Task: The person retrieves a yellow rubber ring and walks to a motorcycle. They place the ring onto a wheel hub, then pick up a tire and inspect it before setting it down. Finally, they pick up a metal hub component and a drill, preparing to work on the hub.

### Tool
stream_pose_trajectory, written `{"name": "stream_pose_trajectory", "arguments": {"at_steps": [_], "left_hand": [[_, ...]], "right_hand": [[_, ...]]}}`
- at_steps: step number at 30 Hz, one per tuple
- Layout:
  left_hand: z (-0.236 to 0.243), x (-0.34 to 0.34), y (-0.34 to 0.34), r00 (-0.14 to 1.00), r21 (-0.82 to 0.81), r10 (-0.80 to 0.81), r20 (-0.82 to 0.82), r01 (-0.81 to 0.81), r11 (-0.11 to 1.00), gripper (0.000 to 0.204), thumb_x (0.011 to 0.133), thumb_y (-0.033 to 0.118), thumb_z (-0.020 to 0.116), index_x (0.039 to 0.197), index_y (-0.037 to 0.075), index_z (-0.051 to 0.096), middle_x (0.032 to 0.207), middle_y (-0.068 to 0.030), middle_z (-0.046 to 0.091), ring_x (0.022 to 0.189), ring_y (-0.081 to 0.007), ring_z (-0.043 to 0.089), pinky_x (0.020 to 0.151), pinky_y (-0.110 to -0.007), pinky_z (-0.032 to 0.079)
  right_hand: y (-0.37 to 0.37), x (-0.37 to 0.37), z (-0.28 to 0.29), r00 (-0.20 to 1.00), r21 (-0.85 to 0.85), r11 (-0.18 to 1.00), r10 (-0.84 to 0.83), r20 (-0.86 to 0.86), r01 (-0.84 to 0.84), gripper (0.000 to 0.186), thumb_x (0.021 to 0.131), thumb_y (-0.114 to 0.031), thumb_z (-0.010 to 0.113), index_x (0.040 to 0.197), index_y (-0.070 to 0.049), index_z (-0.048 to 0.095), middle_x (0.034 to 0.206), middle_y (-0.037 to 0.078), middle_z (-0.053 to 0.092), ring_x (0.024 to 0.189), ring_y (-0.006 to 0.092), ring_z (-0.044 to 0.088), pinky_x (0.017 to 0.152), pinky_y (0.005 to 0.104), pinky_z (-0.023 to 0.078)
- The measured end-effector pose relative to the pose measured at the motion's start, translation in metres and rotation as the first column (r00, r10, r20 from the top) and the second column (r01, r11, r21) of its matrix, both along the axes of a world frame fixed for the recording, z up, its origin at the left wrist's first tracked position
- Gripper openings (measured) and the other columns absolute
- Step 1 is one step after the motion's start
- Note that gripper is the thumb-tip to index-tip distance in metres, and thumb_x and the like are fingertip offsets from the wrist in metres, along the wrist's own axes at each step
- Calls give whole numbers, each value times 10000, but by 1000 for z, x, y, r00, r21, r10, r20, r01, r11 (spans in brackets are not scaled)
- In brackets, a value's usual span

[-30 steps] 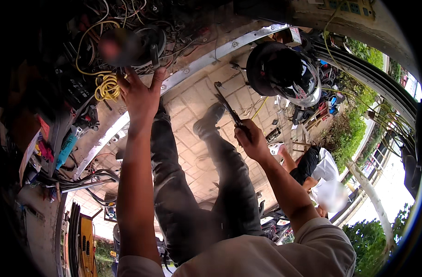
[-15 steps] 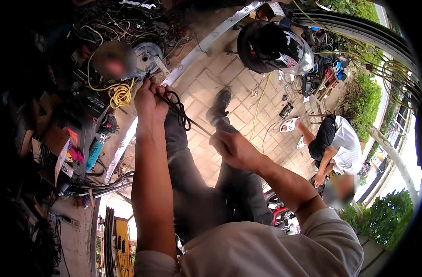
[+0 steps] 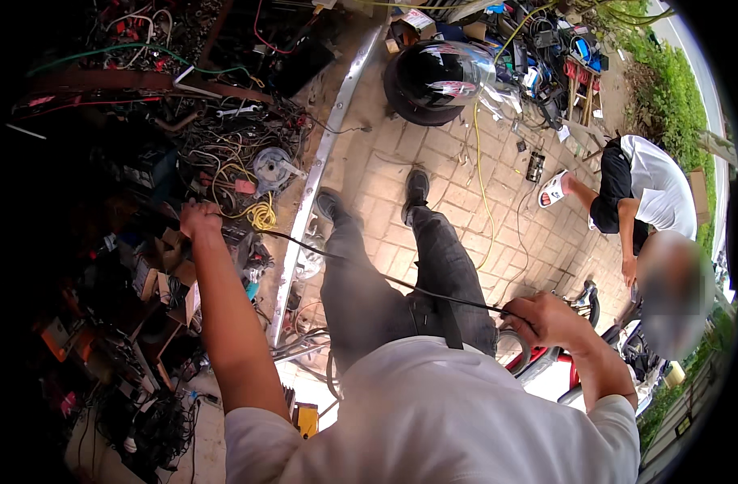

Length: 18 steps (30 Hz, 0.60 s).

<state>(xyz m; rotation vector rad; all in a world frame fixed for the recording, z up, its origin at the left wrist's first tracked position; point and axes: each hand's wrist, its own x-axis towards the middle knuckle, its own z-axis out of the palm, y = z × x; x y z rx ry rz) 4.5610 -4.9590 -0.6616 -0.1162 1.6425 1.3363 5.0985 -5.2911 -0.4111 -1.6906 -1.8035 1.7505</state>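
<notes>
Both fists are clenched: left hand (image 3: 201, 219) and right hand (image 3: 546, 320) grip a taut black cable (image 3: 385, 279) between them.

Left hand (image 3: 201, 219) and right hand (image 3: 546, 319) have moved apart, drawing the black cable (image 3: 385, 280) taut between them.

We stand on a brick-paved floor (image 3: 466, 210). On it lie a black motorcycle helmet (image 3: 433, 77), a long yellow cable (image 3: 478, 169), a metal rail (image 3: 324, 161), and a heap of tangled wires and tools (image 3: 232, 153) at left.
</notes>
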Motion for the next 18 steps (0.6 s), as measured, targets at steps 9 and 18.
{"name": "stream_pose_trajectory", "arguments": {"at_steps": [9, 18], "left_hand": [[220, 128, 11, 821, 519, -455, 345, 236, 821, 218, 1012, 277, 466, 1006, 82, 563, 711, 15, 504, 682, -165, 502, 676, -337, 402], [357, 254, -24, 281, 889, -919, 278, 286, 357, 228, 996, 268, 532, 1063, 66, 616, 858, -49, 606, 807, -190, 564, 730, -317, 477]], "right_hand": [[-43, 97, 66, 864, 510, 830, -412, 288, 226, 64, 826, -60, 637, 860, -12, 613, 705, 140, 592, 675, 343, 601, 593, 413, 464], [-21, 199, 166, 409, 982, 67, -913, -10, 175, 106, 821, 0, 682, 914, 9, 632, 888, 97, 610, 762, 248, 625, 664, 327, 501]]}}
